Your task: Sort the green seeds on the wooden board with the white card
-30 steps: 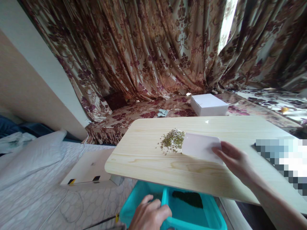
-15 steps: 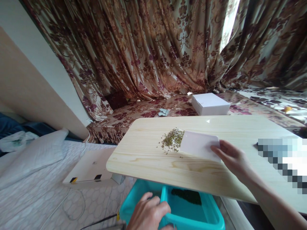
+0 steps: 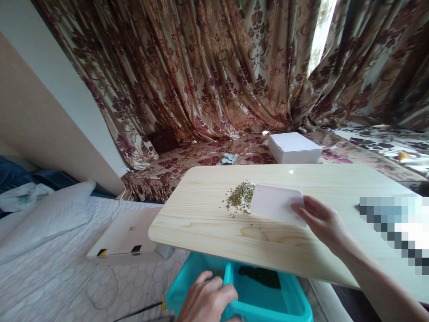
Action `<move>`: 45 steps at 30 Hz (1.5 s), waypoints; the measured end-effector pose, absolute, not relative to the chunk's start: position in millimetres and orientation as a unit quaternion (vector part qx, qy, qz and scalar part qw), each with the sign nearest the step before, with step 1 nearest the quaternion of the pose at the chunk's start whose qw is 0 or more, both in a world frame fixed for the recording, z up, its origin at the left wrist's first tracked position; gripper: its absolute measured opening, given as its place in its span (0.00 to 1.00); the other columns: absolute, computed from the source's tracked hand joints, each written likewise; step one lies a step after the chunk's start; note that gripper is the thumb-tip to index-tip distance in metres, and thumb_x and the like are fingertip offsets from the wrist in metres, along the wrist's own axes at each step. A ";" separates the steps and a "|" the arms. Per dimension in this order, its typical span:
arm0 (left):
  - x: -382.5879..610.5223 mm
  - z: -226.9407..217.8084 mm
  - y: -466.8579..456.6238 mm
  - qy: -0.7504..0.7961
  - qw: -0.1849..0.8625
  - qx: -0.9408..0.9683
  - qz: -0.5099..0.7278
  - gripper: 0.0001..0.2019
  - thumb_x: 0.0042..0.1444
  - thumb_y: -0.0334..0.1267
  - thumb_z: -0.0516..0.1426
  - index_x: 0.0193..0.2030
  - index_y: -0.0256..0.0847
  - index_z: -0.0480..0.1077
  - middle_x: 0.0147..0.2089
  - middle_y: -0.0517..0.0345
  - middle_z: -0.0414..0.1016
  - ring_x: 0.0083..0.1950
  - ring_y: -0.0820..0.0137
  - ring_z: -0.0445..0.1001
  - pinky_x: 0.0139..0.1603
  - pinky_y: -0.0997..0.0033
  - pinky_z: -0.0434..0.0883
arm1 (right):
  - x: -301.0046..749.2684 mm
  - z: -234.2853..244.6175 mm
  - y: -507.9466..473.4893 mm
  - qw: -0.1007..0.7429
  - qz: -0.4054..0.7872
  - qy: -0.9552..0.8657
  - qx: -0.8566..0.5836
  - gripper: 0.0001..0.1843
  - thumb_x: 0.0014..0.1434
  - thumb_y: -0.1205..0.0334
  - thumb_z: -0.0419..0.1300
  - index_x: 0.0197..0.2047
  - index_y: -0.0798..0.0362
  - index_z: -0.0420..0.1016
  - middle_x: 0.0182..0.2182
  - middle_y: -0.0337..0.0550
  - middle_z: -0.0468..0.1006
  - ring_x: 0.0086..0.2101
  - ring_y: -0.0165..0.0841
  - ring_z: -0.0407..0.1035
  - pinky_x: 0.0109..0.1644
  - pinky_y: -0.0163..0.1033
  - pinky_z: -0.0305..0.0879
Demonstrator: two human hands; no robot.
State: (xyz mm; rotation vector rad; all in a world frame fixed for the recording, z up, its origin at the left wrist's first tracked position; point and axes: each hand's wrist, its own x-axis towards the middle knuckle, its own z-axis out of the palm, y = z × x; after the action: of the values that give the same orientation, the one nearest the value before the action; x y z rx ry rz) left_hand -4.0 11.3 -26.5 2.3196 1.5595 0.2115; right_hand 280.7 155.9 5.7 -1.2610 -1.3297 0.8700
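Bed side: a flat pale case (image 3: 124, 232) lies on the quilt, well apart from both hands.
Left hand: this hand (image 3: 208, 298) is at the near side of the turquoise bin (image 3: 271, 311), with fingers bent over its left compartment and thumb beside the divider (image 3: 229, 273); whether it grips there, I cannot tell.
Bin's right compartment: some dark green matter (image 3: 264, 276) lies at the far side.
Grain heap: the green grains (image 3: 239, 197), mixed with something white (powder, perhaps), lie on the wooden tabletop (image 3: 208, 223), beyond the left hand.
White sheet: this sheet (image 3: 276, 203) has its long axis running left to right, its left edge against the heap.
Right hand: this hand (image 3: 318, 214) pinches the sheet's right end, thumb on top; it is the nearer hand to the sheet, and the heap lies leftward from it.
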 end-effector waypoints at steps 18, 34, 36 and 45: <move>-9.3 -29.9 12.7 0.532 0.162 0.827 0.083 0.12 0.52 0.49 0.65 0.39 0.47 0.74 0.33 0.62 0.73 0.37 0.65 0.75 0.56 0.57 0.66 | 271.4 2.5 151.3 0.517 0.395 -0.553 -0.521 0.19 0.42 0.43 0.67 0.30 0.49 0.75 0.28 0.42 0.81 0.30 0.38 0.75 0.34 0.38 0.72; -8.9 -30.1 13.2 0.544 0.172 0.819 0.069 0.12 0.49 0.45 0.66 0.40 0.46 0.74 0.34 0.61 0.74 0.39 0.64 0.75 0.58 0.57 0.64 | 258.9 1.5 126.7 0.469 0.468 -0.573 -0.482 0.22 0.40 0.39 0.68 0.28 0.50 0.77 0.26 0.43 0.81 0.29 0.38 0.74 0.31 0.37 0.72; -8.1 -27.8 12.4 0.548 0.176 0.815 0.067 0.11 0.50 0.43 0.66 0.40 0.46 0.74 0.35 0.61 0.74 0.40 0.64 0.75 0.58 0.57 0.64 | 259.2 -0.8 118.6 0.454 0.483 -0.579 -0.475 0.23 0.42 0.39 0.67 0.29 0.51 0.78 0.27 0.44 0.82 0.30 0.38 0.74 0.31 0.37 0.73; -8.0 -24.3 8.7 0.553 0.191 0.808 0.064 0.10 0.51 0.40 0.66 0.40 0.48 0.73 0.37 0.63 0.75 0.43 0.65 0.75 0.60 0.59 0.62 | 266.1 9.4 117.5 0.490 0.433 -0.569 -0.499 0.25 0.39 0.37 0.67 0.30 0.49 0.79 0.29 0.46 0.83 0.32 0.42 0.76 0.37 0.41 0.75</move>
State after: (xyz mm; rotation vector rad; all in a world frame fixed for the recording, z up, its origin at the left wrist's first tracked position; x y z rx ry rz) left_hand -8.0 8.7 -24.3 2.2697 1.5538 0.1811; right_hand 266.1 117.5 9.4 -1.2126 -1.3817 1.0506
